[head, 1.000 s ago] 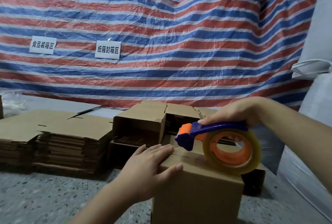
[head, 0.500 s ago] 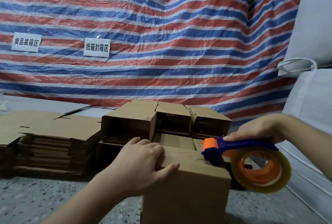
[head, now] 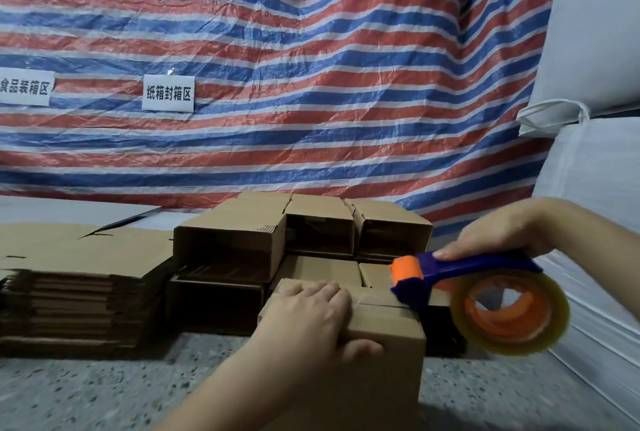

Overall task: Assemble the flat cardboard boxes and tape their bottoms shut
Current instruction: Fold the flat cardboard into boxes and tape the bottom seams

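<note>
1. Box point(head: 381, 354) sits under left hand point(head: 311, 323), which is spread flat on the top flaps, thumb down the near face.
2. Right hand point(head: 498, 233) grips tape dispenser point(head: 460, 278), head at box's far-right edge.
3. Risk: pulling off-line skews the tape; light corrugated box may slide.
4. Glossy clear tape roll point(head: 509, 313), orange core; flat cardboard stack point(head: 79, 292) left of left hand.

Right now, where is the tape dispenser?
Head view, lower right: the right hand grips the tape dispenser, whose head sits at the right edge of the box that the left hand steadies.

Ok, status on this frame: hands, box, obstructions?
Left hand pressing box top. Right hand gripping tape dispenser, head at box's right edge. No obstructions.
</note>
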The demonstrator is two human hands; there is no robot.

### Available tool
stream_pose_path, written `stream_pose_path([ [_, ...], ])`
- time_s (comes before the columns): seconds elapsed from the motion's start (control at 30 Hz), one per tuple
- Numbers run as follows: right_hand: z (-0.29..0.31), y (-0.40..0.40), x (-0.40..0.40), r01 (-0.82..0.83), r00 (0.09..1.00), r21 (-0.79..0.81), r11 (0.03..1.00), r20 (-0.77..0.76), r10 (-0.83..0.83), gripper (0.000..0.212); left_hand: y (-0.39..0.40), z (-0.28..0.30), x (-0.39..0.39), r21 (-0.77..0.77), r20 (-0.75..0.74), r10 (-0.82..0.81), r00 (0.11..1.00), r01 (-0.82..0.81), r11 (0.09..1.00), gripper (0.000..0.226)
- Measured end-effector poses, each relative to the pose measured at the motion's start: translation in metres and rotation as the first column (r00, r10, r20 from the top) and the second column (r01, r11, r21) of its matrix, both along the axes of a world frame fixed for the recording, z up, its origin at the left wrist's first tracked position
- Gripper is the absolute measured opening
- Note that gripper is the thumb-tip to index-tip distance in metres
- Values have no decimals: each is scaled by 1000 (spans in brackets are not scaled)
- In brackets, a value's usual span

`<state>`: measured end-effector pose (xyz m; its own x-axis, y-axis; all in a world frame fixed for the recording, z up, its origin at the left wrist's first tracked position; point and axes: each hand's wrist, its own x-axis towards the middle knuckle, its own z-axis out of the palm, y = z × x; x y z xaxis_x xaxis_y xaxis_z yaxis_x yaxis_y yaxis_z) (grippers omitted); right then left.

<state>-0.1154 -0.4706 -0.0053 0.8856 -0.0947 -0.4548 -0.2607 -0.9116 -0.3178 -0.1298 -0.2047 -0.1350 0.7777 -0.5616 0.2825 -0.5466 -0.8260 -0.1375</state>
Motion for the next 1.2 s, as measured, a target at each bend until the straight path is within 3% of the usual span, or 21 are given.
stream_pose_path([
  [0.07,-18,-18,8,17,983,108,994,182,-37,117,0,0,-1,-7,10,-9,1000,9,1000,79],
  [0.1,-29,-28,12,12,965,158,987,257,-53,119,1,0,-2,-13,16,-13,1000,13,1000,78],
  [0.13,-31,-33,10,-3,964,121,993,266,-29,97,0,0,-2,-17,18,-17,1000,17,1000,77],
  [0.17,-27,-35,3,-28,980,74,997,200,12,66,0,0,-3,-18,13,-18,1000,18,1000,77],
  [0.2,-22,-36,-5,-30,993,32,999,117,26,48,0,1,-4,-18,5,-17,1000,17,1000,77],
  [0.23,-21,-40,-9,-19,998,12,1000,60,18,47,0,3,-5,-15,-5,-14,1000,14,1000,77],
  [0.3,-20,-37,-15,-5,998,-37,999,-68,2,66,-2,8,-7,-13,-31,-8,999,7,1000,80],
  [0.47,-20,-33,-16,3,996,-43,999,-88,-7,74,-28,19,-7,3,-72,-62,995,63,998,103],
  [0.57,-24,-37,-14,-23,995,-53,998,-98,18,70,-45,15,-5,-17,-104,-178,979,177,984,91],
  [0.77,-6,-55,-23,-2,995,77,997,-101,10,70,-47,0,2,0,-28,-199,980,199,980,78],
  [0.97,3,-26,-17,-59,981,-312,948,-195,-3,72,-47,0,1,-13,-11,-223,975,223,975,74],
  [1.03,-16,-9,-6,-61,979,-459,886,-199,-36,68,-46,0,0,-23,-2,-234,972,234,972,72],
  [1.1,-44,-3,-1,-102,979,-638,763,-200,-37,63,-46,-1,0,-36,3,-247,969,247,968,70],
  [1.13,-61,-5,-2,-112,983,-686,719,-184,-22,61,-45,-1,0,-35,0,-248,969,248,968,69],
  [1.2,-96,-21,-6,-51,999,-671,740,-34,38,57,-46,-2,2,-30,3,-241,971,241,970,68],
])
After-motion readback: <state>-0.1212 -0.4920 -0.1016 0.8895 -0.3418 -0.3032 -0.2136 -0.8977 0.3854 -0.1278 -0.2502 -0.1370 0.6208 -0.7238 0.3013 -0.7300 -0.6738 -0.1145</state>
